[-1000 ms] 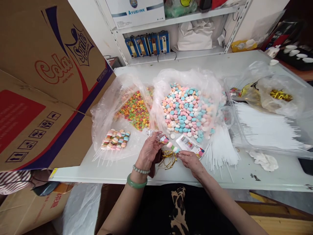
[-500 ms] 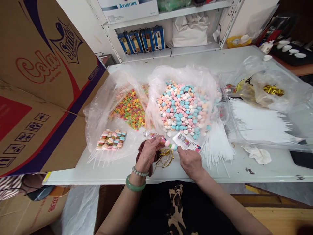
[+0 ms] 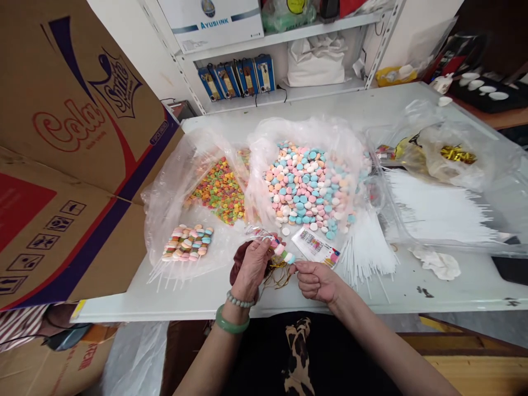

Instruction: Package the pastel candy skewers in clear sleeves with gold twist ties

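My left hand [image 3: 253,263] is closed round a small clear printed plastic bag [image 3: 256,232], with a dark red cloth partly hidden behind the wrist. A candy skewer [image 3: 285,254] of pink, green, white and blue pieces sticks out of the bag's near end. My right hand [image 3: 315,281] pinches the skewer's stick just past the blue piece. Gold twist ties [image 3: 277,275] lie beneath the skewer. Beyond my right hand is a flat stack of printed bags [image 3: 315,245]. Finished-looking candy skewers [image 3: 187,243] rest side by side at the left.
Two plastic bags hold ring-shaped candies [image 3: 220,190] and pastel round candies [image 3: 303,190]. White sticks [image 3: 369,250] lie to the right, more in a clear plastic tray [image 3: 445,245]. A crumpled tissue [image 3: 437,265] sits nearby. A tall cardboard box [image 3: 82,181] stands at the left.
My right hand has shifted slightly left and down, and its fingers now show more from the side. The left hand keeps hold of the bag. The whole view has tilted up a little.
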{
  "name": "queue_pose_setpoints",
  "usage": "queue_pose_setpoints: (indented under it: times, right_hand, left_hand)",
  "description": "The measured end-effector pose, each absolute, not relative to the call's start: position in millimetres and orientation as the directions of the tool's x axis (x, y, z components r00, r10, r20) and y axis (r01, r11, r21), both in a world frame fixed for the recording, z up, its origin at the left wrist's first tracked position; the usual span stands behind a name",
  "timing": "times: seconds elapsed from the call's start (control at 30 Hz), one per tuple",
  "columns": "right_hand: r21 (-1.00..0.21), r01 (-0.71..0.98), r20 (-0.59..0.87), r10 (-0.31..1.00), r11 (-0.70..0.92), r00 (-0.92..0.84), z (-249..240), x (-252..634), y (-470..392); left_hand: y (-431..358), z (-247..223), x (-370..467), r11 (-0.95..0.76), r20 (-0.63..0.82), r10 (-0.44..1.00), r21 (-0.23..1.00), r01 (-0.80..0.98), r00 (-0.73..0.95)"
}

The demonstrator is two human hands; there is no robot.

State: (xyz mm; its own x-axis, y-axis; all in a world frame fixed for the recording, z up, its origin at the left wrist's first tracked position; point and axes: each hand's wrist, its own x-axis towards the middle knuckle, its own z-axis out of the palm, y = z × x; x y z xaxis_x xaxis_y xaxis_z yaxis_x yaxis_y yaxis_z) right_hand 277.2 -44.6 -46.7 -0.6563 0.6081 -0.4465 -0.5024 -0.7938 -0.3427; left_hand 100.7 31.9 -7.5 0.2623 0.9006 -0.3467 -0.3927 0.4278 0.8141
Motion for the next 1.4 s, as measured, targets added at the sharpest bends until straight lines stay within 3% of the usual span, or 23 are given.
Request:
queue_pose_setpoints:
  times: [0.1,0.17,0.23,0.3,0.37,0.43,0.53,0.63,0.77,0.87,1.0,1.13,1.23,1.4]
  right_hand:
    - [-0.282,-0.498,-0.436,0.572,-0.820,-0.695,-47.9,269.1,-43.3]
    - [-0.319,-0.506,-0.455,0.598,-0.801,-0.660,-48.4,261.2,-43.1]
    - [-0.446,-0.521,-0.519,0.684,-0.728,-0.513,-47.6,255.5,-43.1]
    - [-0.655,-0.458,-0.556,0.794,-0.601,-0.246,-44.6,253.7,-43.4]
    - [-0.867,-0.199,-0.468,0.883,-0.457,0.011,-39.6,255.4,-44.6]
    - [-0.930,0.220,-0.269,0.953,-0.295,0.143,-34.6,258.5,-46.8]
    - [-0.669,0.739,0.010,0.994,-0.075,0.110,-32.5,261.7,-50.6]
    - [-0.385,0.921,0.188,0.982,0.064,0.010,-39.2,262.9,-53.2]
    - [-0.216,0.960,0.365,0.927,0.177,-0.089,-49.1,262.5,-54.3]
    - [-0.224,0.954,0.390,0.915,0.200,-0.101,-48.1,259.1,-54.3]
    - [-0.363,0.919,0.349,0.937,0.154,-0.019,-39.7,254.9,-52.4]
    - [-0.498,0.858,0.282,0.959,0.124,0.025,-36.0,255.5,-49.5]
    - [-0.626,0.778,0.147,0.988,0.056,0.047,-35.4,258.0,-46.5]
    - [-0.863,0.486,-0.116,0.990,-0.138,0.076,-30.6,260.0,-40.1]
  left_hand:
    - [29.8,-7.3,103.0,0.443,-0.358,0.893,0.809,-0.388,0.274]
    - [26.9,-8.1,104.1,0.467,-0.380,0.881,0.795,-0.388,0.282]
    - [23.6,-9.3,104.2,0.489,-0.409,0.871,0.779,-0.393,0.272]
    - [21.5,-10.3,102.6,0.513,-0.441,0.858,0.767,-0.387,0.262]
    - [21.5,-10.5,99.2,0.550,-0.469,0.834,0.753,-0.362,0.292]
    - [24.0,-9.8,94.9,0.589,-0.493,0.804,0.735,-0.336,0.332]
    - [29.2,-7.7,89.9,0.568,-0.501,0.819,0.775,-0.278,0.279]
    - [30.5,-6.0,89.1,0.472,-0.433,0.875,0.864,-0.176,0.217]
    - [26.0,-9.0,92.1,0.407,-0.396,0.906,0.912,-0.055,0.147]
    - [24.8,-12.5,93.2,0.424,-0.417,0.897,0.906,-0.016,0.146]
    - [32.3,-11.0,86.4,0.531,-0.484,0.828,0.840,-0.115,0.284]
    - [44.5,-4.0,77.4,0.503,-0.406,0.862,0.758,-0.415,0.304]
    - [47.4,-1.0,79.2,0.495,-0.387,0.869,0.679,-0.542,0.308]
    - [36.3,-3.1,96.1,0.432,-0.341,0.902,0.717,-0.547,0.266]
